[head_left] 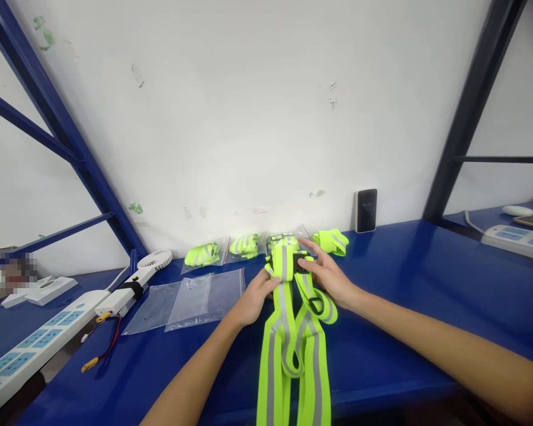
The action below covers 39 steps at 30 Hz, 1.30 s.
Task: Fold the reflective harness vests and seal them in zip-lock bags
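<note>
A neon-yellow reflective harness [273, 349] with grey stripes lies partly folded on the blue table, its long straps trailing over the front edge. My left hand [254, 297] is closed on the folded upper bundle from the left side. On the other side, my right hand [327, 273] grips the same bundle near a black buckle [301, 262], thumb on top and index finger stretched out. A black strap adjuster [316, 305] hangs in a loop below the right hand. Behind the bundle, a bagged folded harness [282, 239] is partly covered.
Two bagged harnesses [203, 254] and a rolled yellow strap [333, 242] lie along the wall. Clear plastic bags [204, 299] are left of my hands. Farther left are a white fan [155, 259], a wired battery [115, 300] and a power strip [39, 343]. A dark-screened device [366, 210] leans against the wall.
</note>
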Each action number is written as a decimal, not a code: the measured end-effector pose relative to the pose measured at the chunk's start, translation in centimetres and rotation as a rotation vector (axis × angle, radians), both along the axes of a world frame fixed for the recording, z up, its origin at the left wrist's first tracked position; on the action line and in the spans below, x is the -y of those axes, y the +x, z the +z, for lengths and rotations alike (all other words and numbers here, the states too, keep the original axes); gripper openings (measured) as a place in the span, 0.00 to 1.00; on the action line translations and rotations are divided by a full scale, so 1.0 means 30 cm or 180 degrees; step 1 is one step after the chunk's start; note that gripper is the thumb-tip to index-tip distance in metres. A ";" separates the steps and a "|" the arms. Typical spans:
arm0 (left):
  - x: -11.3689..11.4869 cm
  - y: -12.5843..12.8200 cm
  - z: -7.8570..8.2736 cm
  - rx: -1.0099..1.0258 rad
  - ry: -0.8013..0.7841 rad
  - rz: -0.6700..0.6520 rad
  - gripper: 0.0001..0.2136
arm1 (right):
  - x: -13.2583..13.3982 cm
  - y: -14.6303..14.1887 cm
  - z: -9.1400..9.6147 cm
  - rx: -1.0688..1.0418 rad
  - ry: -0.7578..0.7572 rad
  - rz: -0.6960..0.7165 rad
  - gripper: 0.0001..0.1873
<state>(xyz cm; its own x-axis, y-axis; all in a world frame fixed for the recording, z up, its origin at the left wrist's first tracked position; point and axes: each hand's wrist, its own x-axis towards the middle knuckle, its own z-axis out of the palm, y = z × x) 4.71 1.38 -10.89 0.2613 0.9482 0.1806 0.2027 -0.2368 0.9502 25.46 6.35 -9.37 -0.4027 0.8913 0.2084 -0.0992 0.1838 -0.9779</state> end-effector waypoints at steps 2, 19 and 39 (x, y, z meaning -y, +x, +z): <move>0.007 0.013 -0.002 -0.0413 0.0529 0.0138 0.31 | 0.012 0.010 0.008 -0.0167 -0.0371 0.0137 0.29; -0.004 0.010 0.010 0.0239 0.0868 0.1166 0.14 | 0.043 0.055 0.008 0.1051 0.1351 0.0319 0.36; -0.021 0.021 -0.014 -0.0297 0.1208 0.1393 0.24 | 0.036 0.025 0.000 0.0050 -0.0200 0.0862 0.32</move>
